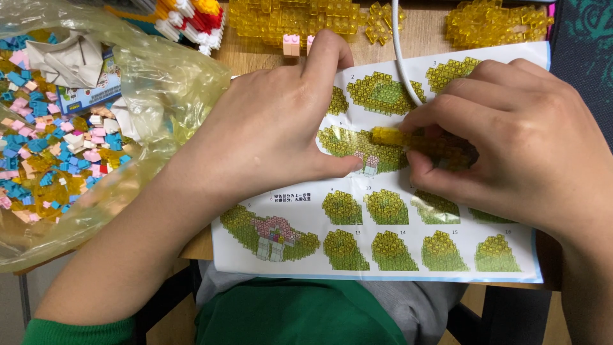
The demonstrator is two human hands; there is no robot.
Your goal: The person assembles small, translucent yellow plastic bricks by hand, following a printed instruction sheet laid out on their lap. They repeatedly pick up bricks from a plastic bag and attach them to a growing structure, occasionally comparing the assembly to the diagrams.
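The right hand pinches a strip of clear yellow bricks between thumb and fingertips, over the instruction sheet on the table. The left hand rests flat on the sheet, fingers loose, holding nothing. A plastic bag of mixed bricks lies left.

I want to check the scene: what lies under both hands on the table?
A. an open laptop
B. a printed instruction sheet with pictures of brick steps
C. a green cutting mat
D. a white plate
B: the left hand and right hand rest on the instruction sheet.
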